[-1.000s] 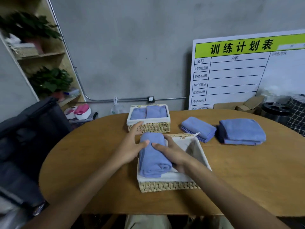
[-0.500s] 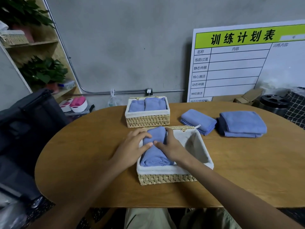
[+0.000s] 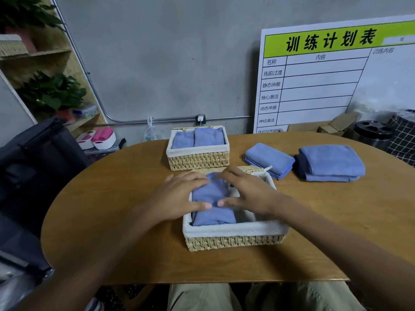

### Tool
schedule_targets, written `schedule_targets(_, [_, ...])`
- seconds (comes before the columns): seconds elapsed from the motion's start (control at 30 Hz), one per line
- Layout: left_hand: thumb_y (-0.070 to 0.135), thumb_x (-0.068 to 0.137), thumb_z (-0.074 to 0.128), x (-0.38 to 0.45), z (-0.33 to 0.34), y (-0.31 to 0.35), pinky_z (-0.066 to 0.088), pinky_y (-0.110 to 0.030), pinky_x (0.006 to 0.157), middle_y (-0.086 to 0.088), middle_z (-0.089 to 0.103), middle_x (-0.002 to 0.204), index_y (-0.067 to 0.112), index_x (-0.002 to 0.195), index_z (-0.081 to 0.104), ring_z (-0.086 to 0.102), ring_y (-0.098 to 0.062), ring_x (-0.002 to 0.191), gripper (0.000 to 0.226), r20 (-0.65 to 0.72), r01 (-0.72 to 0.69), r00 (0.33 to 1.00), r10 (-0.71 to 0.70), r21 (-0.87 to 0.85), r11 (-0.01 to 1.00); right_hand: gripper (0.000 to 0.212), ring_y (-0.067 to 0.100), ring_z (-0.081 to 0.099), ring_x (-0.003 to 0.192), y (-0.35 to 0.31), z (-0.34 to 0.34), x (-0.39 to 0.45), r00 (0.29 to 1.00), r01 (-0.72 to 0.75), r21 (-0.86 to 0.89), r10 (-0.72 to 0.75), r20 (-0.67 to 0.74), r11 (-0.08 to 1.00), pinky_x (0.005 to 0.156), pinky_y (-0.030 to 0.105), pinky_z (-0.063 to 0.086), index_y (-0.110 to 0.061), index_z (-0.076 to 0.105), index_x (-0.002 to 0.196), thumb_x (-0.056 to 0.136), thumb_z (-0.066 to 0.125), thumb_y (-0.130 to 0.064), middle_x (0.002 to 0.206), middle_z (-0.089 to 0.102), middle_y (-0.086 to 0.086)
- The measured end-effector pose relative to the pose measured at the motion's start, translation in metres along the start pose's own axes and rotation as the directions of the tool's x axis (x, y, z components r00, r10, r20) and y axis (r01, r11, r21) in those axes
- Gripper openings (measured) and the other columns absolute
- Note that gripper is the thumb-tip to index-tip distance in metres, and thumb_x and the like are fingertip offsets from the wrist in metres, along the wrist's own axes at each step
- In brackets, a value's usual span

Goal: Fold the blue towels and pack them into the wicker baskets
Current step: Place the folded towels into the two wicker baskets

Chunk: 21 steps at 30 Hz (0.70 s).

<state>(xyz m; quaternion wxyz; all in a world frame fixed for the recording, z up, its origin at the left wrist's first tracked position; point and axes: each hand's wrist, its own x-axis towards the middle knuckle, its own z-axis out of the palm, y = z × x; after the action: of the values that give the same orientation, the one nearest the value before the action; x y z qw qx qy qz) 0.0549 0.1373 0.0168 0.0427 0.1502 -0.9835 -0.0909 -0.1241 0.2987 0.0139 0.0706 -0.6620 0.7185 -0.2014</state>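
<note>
The rolled blue towel (image 3: 211, 204), which a second before was held up over the near wicker basket (image 3: 233, 240), had gone down inside it, along the side at nine o'clock. The left hand (image 3: 179, 198) and right hand (image 3: 249, 194) lay flat on top with fingers spread open, pressing and not gripping. That meant this towel looked packed, the far basket (image 3: 198, 159) at twelve o'clock looked full, and two folded piles (image 3: 269, 159) at two o'clock waited on the round table (image 3: 112, 221).
</note>
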Motion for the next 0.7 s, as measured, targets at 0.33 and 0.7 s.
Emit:
schedule_targets(0.33, [0.084,0.076,0.052,0.007,-0.002,0.004,0.024,-0.057,0.117,0.02,0.036,0.156,0.034,0.147,0.047,0.005,-0.015,0.153,0.087,0.305,0.07,0.946,-0.109,0.134,0.988,0.073,0.021,0.055,0.117,0.015,0.025,0.013,0.968,0.008,-0.139,0.027,0.25,0.99,0.087,0.031,0.041,-0.02,0.047,0.145,0.086,0.066,-0.059,0.146,0.032,-0.008])
schedule_targets(0.7, [0.07,0.077,0.069,0.027,-0.004,0.02,0.045,-0.036,0.102,0.009,0.042,0.154,0.027,0.152,0.038,0.048,-0.019,0.133,0.091,0.508,-0.033,0.846,-0.16,0.351,0.936,0.086,0.02,0.054,0.12,0.016,0.032,0.011,0.959,0.054,-0.074,-0.031,0.281,0.996,0.094,0.04,0.049,-0.021,0.04,0.146,0.08,0.066,-0.069,0.152,0.026,-0.012])
